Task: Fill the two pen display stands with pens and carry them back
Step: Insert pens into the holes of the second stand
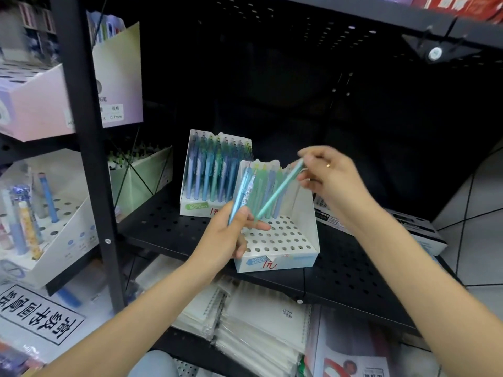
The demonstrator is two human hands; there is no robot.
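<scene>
1. Left hand (228,235): grips a small bunch of pens (243,194), their tips fanning up and away from the palm. Best kept bunched and steady just in front of the near stand (304,213), so each pen comes free singly.
2. Near stand, directly behind the left hand: only its back row holds pens; the rows of holes nearer the hand stand bare. Likely best filled from the back row forward, to keep the fingers clear of pens already seated.
3. Far stand (215,170), beyond and left of both hands: looks full.
4. Right hand (330,175): pinches one green pen (280,191) by its top end. Better turned upright over a bare hole before lowering.
5. Hard to make out: the pen count in the left hand, blurred; holes behind the left hand, covered.
</scene>
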